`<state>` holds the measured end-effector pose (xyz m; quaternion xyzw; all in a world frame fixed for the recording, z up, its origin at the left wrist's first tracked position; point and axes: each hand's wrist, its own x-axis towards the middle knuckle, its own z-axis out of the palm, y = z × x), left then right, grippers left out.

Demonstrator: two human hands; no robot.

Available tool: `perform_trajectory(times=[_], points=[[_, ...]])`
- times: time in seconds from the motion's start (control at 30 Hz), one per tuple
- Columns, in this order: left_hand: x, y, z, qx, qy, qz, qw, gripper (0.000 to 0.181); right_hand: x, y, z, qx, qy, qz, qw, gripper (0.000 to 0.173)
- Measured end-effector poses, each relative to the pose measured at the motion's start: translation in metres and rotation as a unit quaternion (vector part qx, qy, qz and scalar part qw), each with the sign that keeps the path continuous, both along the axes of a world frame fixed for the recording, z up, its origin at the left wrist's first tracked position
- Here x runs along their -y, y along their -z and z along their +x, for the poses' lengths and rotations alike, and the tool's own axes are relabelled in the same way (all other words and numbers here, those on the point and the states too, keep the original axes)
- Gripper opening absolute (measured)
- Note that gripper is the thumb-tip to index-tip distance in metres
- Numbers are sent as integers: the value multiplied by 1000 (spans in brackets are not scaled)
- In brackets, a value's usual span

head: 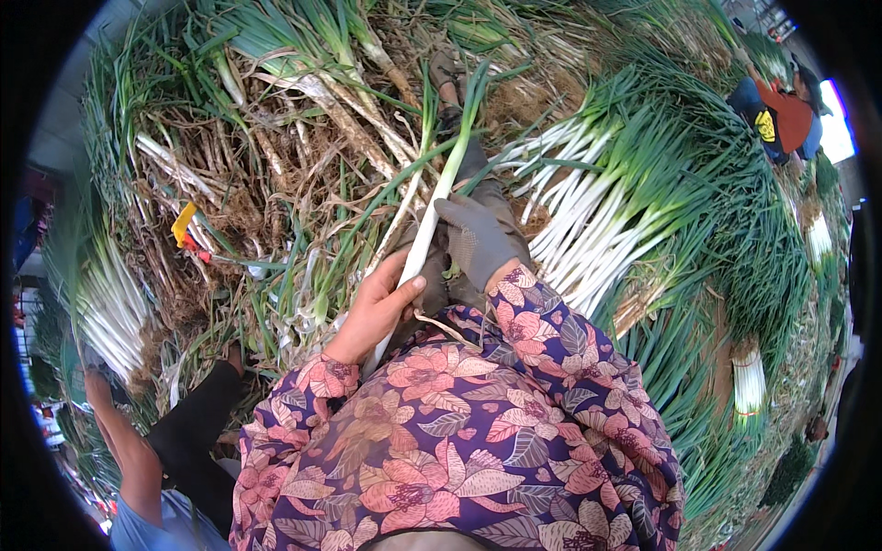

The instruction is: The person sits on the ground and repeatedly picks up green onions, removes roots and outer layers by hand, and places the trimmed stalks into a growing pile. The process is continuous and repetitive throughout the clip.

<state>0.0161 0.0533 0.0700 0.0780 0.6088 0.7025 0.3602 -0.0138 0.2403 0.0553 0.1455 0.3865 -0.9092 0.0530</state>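
Before my lap, a long green onion with a bare white stalk lies slantwise, its green leaves pointing away from me. My left hand, without a glove, grips the lower white stalk between thumb and fingers. Higher up, my right hand in a grey knitted glove has its fingers closed around the same stalk. A thin dry strip hangs below my left hand. Unpeeled green onions with brown outer skins and roots lie beyond my hands. To the right is a pile of white, peeled green onions.
A yellow and red-handled tool lies among the onions at left. A person in blue sits at lower left beside white onions. Another person in orange is at upper right. A tied bundle stands at right.
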Motion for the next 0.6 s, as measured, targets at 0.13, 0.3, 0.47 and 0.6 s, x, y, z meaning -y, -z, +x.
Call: perform_trajectory(times=[0.13, 0.3, 0.47, 0.6], points=[[4, 7, 8, 48, 112, -3, 993, 35, -24, -9, -9, -15, 92, 38, 995, 30], [6, 24, 15, 5, 214, -42, 976, 36, -81, -49, -1, -101, 180, 154, 966, 26], [17, 48, 11, -37, 201, -78, 976, 33, -147, -78, 16, -109, 308, 236, 915, 27], [20, 46, 7, -22, 201, -96, 975, 27, -239, -73, 28, -79, 341, 304, 886, 30]])
